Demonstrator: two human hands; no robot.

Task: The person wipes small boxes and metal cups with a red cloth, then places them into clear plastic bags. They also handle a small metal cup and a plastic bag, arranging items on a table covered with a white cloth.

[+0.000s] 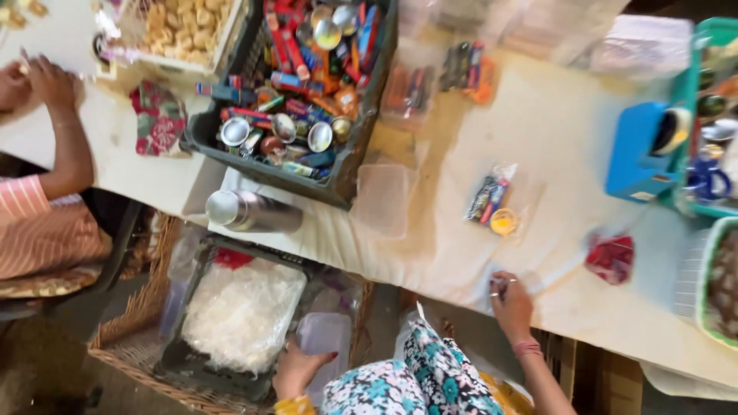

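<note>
Cloth-covered table [553, 131] carries a dark crate [350, 165] of small tins and packets, within reach. Below, a wicker basket [134, 338] keeps clear plastic tubs [327, 338] handy; the left hand [296, 369] closes its fingers on one. The right hand [511, 303] rests at the table edge, fingers curled together, near a filled packet [490, 198].

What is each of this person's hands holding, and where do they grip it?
The left hand grips a clear plastic box by its lower left edge. The right hand rests on the table, holding nothing clearly visible.
</note>
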